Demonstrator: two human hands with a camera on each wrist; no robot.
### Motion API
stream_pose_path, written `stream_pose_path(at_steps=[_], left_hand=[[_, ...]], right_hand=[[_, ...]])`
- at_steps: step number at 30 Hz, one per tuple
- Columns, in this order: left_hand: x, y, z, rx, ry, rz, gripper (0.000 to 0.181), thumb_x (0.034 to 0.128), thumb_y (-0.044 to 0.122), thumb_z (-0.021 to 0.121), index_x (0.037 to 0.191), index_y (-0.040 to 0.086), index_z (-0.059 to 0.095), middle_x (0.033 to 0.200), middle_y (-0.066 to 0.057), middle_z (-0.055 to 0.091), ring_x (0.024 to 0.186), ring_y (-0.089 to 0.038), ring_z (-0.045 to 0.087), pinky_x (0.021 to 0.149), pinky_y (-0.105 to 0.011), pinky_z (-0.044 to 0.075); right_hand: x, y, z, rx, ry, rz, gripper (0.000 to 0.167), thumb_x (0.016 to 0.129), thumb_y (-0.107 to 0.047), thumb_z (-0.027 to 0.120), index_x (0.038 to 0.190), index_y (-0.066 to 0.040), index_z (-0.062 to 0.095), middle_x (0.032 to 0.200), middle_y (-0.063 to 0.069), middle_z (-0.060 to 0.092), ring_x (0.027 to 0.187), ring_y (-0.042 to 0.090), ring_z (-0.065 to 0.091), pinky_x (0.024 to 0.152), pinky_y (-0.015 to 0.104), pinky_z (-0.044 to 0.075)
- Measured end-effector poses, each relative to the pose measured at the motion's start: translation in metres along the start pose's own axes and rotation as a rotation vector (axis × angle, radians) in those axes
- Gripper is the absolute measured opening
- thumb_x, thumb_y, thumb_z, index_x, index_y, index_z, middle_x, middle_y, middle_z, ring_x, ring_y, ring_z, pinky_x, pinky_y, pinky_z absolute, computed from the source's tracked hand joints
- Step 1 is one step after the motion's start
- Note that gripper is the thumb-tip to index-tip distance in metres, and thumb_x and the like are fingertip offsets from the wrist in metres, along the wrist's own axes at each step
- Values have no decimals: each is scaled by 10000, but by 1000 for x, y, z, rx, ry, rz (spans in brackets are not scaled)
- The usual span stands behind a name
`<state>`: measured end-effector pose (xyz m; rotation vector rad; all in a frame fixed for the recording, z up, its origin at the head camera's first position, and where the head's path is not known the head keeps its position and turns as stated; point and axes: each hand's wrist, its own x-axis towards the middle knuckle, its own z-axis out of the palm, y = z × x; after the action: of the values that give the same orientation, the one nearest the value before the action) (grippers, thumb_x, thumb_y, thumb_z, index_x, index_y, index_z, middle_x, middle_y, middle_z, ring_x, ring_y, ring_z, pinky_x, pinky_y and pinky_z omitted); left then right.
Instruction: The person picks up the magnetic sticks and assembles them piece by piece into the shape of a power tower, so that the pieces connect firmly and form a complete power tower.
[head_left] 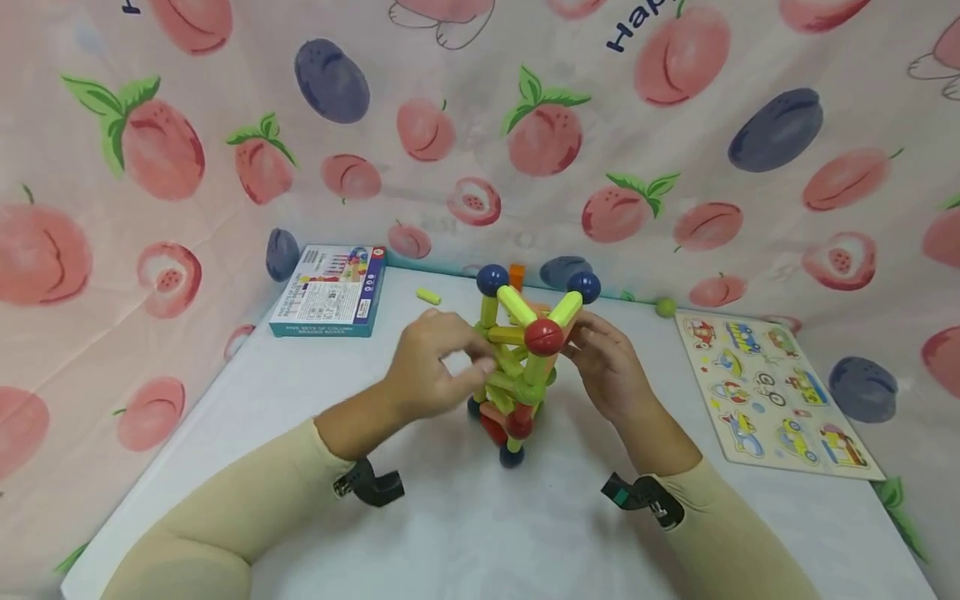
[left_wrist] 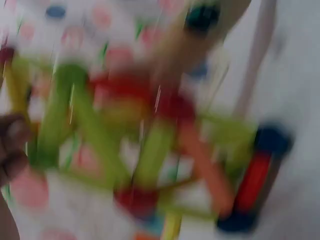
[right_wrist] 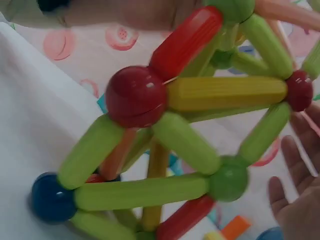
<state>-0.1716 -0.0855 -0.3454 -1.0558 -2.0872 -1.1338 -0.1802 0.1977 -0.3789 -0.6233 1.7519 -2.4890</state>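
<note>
A tower of magnetic rods and balls (head_left: 531,375) stands upright on the white table, built from green, yellow, red and orange rods with blue, red and green balls. On its left side is my left hand (head_left: 441,367), thumb and forefinger bent with a gap between them. Nothing shows in its grasp; the left wrist view is blurred. My right hand (head_left: 609,371) stays at the tower's right side, some fingertips hidden behind it. The right wrist view shows the right hand (right_wrist: 302,200) with spread, relaxed fingers beside a red ball (right_wrist: 300,90).
A loose yellow-green rod (head_left: 428,296) lies behind my left hand. The toy's box (head_left: 330,290) sits at the back left. At the right lies a picture puzzle board (head_left: 776,392), with a green ball (head_left: 666,307) by its far corner. An orange block (head_left: 517,275) shows behind the tower.
</note>
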Motion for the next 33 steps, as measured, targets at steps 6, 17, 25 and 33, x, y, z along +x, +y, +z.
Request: stream_pose_path(at_steps=[6,17,25,33], left_hand=[[5,-127,-13,302,-191,-429,249,1050,212,633,1201,75,777,1146,-98,766,1057,-286,695,924,-481,555],[-7,-217,16,588,-596,-615,395,1125,163,515,1509,178,610,1557,-131,549,1455,-397,459,1209,-619,332],[6,-219,25,623,-625,-640,283,1124,182,534,1389,133,623,1372,-146,655,1294,-394,568,1148,-614,390],[94,-138,0,-146,-391,-727,242,1039,297,709,1162,89,707,1129,-72,680,1096,-275,586,990,-433,466]], right_hand=[[14,-30,1,3,-71,-240,280,1106,-202,577,1341,-133,712,1226,28,685,1177,185,594,1038,375,456],[25,-43,12,72,-105,-221,243,1071,-161,654,1293,-111,739,1220,82,719,1188,212,650,1053,308,495],[27,-41,16,106,-77,-161,220,1065,-183,664,1265,-134,741,1168,78,732,1145,194,674,1127,360,453],[26,-41,16,83,-48,-158,221,1079,-153,612,1254,-139,748,1161,54,734,1147,189,676,1130,357,448]])
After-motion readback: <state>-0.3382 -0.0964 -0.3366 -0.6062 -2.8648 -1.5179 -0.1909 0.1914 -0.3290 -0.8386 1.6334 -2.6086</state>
